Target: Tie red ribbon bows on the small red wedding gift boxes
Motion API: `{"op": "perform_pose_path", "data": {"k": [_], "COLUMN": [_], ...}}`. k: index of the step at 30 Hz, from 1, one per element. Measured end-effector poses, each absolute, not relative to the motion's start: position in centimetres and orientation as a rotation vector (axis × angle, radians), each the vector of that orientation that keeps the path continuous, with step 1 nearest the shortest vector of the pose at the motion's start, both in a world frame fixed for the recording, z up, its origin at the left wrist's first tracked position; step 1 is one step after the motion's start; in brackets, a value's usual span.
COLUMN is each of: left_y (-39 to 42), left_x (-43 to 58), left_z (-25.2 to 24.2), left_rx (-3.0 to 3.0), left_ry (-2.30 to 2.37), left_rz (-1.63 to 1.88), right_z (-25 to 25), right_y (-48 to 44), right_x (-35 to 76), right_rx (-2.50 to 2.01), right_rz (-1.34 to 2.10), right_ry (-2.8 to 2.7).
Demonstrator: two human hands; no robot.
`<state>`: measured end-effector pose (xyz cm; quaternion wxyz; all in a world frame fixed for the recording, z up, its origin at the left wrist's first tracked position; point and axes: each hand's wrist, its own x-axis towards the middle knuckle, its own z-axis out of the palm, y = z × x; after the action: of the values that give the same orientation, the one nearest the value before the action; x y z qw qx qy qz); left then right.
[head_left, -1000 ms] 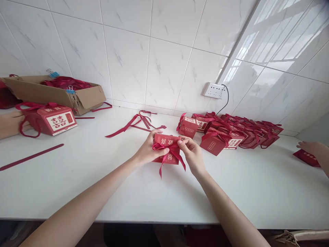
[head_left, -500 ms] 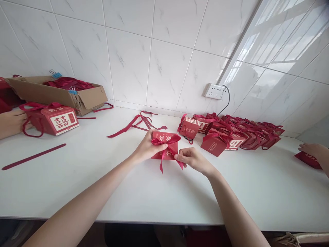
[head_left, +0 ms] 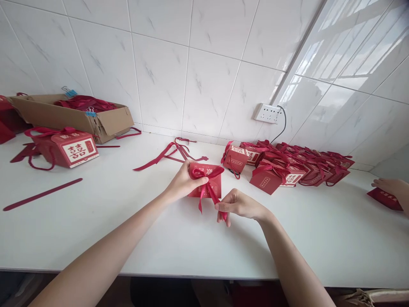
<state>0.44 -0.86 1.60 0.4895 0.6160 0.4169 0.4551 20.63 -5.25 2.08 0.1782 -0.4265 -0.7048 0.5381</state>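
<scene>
In the middle of the white table [head_left: 143,238] stands a small red gift box [head_left: 216,179] with pale lettering on top. A red ribbon [head_left: 213,194] is tied over it in a bow, with two tails hanging toward me. My left hand [head_left: 188,181] is closed on the box's left side, its thumb pressing the bow's knot. Just off the box's near right corner, my right hand [head_left: 234,207] pinches the right ribbon tail and holds it taut. The end of that tail shows below the fingers.
Several finished-looking red boxes [head_left: 266,179] with bows crowd the right back. At left are another red box [head_left: 65,147], a cardboard tray [head_left: 64,117] of ribbons and a loose strip [head_left: 43,195]. Ribbon scraps [head_left: 159,157] lie behind my hands. Another person's hand [head_left: 391,187] rests at far right.
My right hand has drawn the ribbon tail down toward me, away from the bow. My left hand stays on the box. At far left, another person's hand has gone from behind the red box.
</scene>
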Motion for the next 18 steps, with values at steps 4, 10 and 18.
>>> {"op": "perform_pose_path", "data": {"k": [4,10,18], "left_y": [-0.9,-0.7,-1.0], "left_x": [0.3,0.1,0.4], "left_z": [1.6,1.5,1.6], "left_rx": [1.497,1.486,1.496], "left_ry": [1.023,0.999,1.059], "left_rz": [1.094,1.094,1.118], "right_z": [2.2,3.0,2.7], "right_y": [-5.3,-5.6,-6.4], "right_x": [20.7,21.7,19.9], "right_rx": [-1.227,-1.239,-1.132], "right_rz": [1.565,1.664,1.934], "right_ry": [-2.005,-2.114,-1.926]}}
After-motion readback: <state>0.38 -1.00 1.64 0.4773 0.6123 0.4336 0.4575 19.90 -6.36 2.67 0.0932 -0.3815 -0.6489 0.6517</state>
